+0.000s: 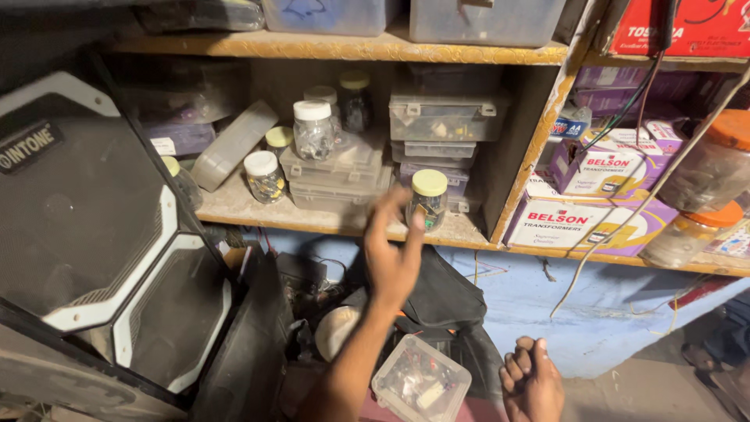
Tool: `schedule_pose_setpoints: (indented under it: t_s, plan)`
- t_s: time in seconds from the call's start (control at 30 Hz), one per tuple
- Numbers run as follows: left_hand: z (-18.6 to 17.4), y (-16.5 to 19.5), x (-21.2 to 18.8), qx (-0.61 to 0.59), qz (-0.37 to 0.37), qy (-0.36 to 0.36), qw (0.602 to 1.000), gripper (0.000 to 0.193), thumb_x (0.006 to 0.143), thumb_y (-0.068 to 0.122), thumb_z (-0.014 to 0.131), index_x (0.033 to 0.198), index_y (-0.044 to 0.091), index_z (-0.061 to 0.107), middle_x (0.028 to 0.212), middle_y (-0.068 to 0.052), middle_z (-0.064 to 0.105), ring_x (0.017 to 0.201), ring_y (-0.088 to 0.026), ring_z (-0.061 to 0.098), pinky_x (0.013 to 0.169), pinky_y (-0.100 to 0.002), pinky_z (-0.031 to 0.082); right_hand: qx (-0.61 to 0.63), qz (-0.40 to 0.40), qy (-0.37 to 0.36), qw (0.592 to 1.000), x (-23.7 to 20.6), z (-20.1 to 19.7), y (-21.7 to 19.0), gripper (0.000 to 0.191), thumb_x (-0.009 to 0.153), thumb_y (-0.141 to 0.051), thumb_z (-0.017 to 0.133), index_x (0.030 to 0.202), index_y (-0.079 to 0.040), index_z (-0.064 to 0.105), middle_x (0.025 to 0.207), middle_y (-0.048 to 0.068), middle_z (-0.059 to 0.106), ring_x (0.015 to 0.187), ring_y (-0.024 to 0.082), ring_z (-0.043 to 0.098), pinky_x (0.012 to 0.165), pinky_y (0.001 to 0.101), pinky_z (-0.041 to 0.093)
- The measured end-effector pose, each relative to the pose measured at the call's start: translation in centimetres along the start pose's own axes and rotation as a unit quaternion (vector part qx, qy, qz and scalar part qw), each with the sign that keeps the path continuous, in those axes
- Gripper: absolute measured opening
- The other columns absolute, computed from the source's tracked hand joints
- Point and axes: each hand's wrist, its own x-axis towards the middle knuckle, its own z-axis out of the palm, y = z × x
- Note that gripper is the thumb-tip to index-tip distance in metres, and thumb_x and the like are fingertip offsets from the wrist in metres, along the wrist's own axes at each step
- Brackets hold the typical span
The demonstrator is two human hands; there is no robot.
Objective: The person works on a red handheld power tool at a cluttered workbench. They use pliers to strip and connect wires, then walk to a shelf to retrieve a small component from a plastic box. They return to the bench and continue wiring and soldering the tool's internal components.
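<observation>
Yellow-lidded glass jar [429,198] stands at the front edge of the wooden shelf [328,219], the left hand [393,254] open with fingertips just at its side. A careless nudge could tip it off onto the clear plastic parts box [421,383] below. Right hand [533,382] rests loosely curled, empty.

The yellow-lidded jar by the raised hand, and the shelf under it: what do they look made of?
The jar looks like clear glass or plastic, contents showing through, with an opaque matte yellow plastic-looking lid. The shelf looks like bare, worn wood, its edge grainy.
</observation>
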Motion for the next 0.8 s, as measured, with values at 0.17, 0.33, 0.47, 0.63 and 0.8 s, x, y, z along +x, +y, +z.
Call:
schedule_pose_setpoints:
  t_s: [0.17,0.33,0.47,0.63,0.8]
  plan:
    - [1.6,-0.7,-14.2,-0.325,-0.506,0.061,0.797,0.033,0.091,0.024,0.065,0.121,0.012,0.065,0.120,-0.003,0.069,0.112,-0.019,0.064,0.097,-0.036,0.052,-0.179,-0.118,-0.094,0.972,-2.4,4.3,-0.4,0.036,0.109,-0.028,0.046,0.102,0.002,0.065,0.062,-0.001,0.035,0.054,0.013,0.033,0.047,0.0300,0.027]
    - [1.8,-1.5,-19.6,-0.522,-0.592,0.085,0.608,0.050,0.095,0.043,0.051,0.121,0.004,0.066,0.121,-0.011,0.071,0.119,-0.025,0.065,0.108,-0.037,0.048,-0.506,-0.320,-0.269,0.754,-6.2,9.7,-0.2,0.024,0.102,-0.023,0.054,0.097,-0.003,0.066,0.076,0.012,0.067,0.063,0.026,0.063,0.058,0.0376,0.050]
    - [-0.5,-0.8,-19.8,-0.605,-0.610,0.105,0.500,0.058,0.099,0.051,0.041,0.121,0.003,0.066,0.122,-0.016,0.071,0.120,-0.031,0.065,0.109,-0.041,0.048,-0.604,-0.356,-0.295,0.650,-8.3,14.4,1.4,0.016,0.096,-0.019,0.059,0.094,-0.004,0.067,0.082,0.017,0.068,0.076,0.039,0.062,0.067,0.0466,0.046]
    - [-2.8,-0.7,-18.9,-0.611,-0.589,0.125,0.515,0.050,0.106,0.042,0.038,0.123,0.004,0.067,0.126,-0.014,0.069,0.123,-0.029,0.065,0.112,-0.039,0.047,-0.586,-0.377,-0.341,0.630,-9.6,16.4,1.9,0.014,0.094,-0.016,0.061,0.093,-0.003,0.067,0.086,0.015,0.066,0.080,0.037,0.062,0.070,0.0457,0.046]
    - [-3.9,-2.2,-18.6,-0.585,-0.561,0.148,0.566,0.038,0.104,0.031,0.041,0.116,0.004,0.066,0.114,-0.011,0.068,0.115,-0.028,0.066,0.106,-0.040,0.053,-0.554,-0.389,-0.363,0.641,-10.0,16.6,2.8,0.011,0.094,-0.014,0.064,0.093,-0.003,0.068,0.084,0.015,0.067,0.079,0.036,0.063,0.071,0.0424,0.049]
